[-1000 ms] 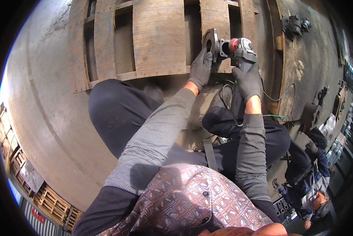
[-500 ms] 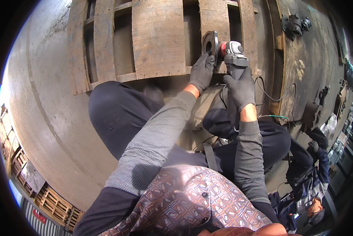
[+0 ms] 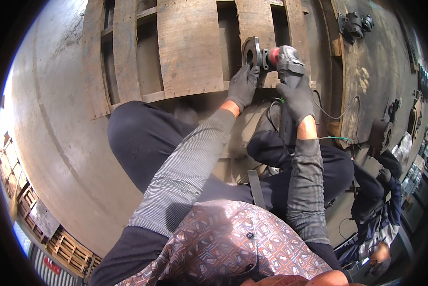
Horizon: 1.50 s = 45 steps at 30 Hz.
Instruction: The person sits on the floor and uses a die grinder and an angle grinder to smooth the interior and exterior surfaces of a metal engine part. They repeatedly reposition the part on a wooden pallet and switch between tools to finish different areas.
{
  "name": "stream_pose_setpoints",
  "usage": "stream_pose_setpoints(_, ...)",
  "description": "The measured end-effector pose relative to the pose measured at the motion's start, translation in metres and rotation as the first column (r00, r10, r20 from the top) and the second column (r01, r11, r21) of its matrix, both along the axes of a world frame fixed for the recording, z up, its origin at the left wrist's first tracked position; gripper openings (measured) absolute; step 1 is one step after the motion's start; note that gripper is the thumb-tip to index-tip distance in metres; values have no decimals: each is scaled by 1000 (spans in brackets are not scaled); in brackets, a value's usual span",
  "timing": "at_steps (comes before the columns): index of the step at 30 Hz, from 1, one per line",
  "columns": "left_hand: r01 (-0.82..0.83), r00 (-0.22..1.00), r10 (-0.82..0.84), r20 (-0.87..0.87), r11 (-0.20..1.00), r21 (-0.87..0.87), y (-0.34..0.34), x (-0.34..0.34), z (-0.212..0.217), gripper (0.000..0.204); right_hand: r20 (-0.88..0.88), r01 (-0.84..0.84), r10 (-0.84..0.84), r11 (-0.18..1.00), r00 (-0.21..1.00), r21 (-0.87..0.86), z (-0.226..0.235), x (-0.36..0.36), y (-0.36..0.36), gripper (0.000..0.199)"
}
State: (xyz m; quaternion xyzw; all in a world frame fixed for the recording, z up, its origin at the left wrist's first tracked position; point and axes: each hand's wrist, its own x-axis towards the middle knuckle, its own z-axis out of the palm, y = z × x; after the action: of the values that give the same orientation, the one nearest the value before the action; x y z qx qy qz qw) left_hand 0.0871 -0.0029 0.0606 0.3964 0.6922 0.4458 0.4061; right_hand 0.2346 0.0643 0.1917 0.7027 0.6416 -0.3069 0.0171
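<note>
My left hand, in a dark grey glove, is closed around the lower edge of a metal flanged part. The part stands on edge on a wooden pallet, with a round opening in its larger flange and a smaller flange to the right. In my right hand, also gloved, is the grey body of an angle grinder. Its red front end is right beside the smaller flange; whether they touch I cannot tell. The grinder's head looks slightly blurred. My fingers partly hide the part's lower edge.
A dark metal casting lies on a wooden board to the right, with another metal part nearer me. A cable loops beside the grinder. At the lower right sits another person. More pallets stand lower left.
My right hand has shifted the grinder slightly right and tilted it, so the smaller flange shows more. My left hand still grips the flanged part, which has barely moved.
</note>
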Motion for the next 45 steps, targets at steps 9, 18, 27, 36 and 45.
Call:
stream_pose_setpoints(9,0,1000,0,9,999,-35,2,0,-8,61,7,6,-7,999,1000,37,-2,-9,0,77)
stream_pose_setpoints(18,0,1000,0,0,999,-44,1,-2,2,58,45,-51,51,999,998,1,2,-16,-1,75)
stream_pose_setpoints(27,-2,1000,2,6,999,-34,0,-3,-3,61,34,36,-37,999,999,28,2,2,-3,75)
stream_pose_setpoints(36,-15,1000,16,4,997,-79,1,-2,-14,62,-22,60,-60,998,998,11,4,30,-47,75)
stream_pose_setpoints(45,-80,993,82,82,997,-23,0,0,-16,60,-44,30,-28,998,999,54,-2,15,-65,75)
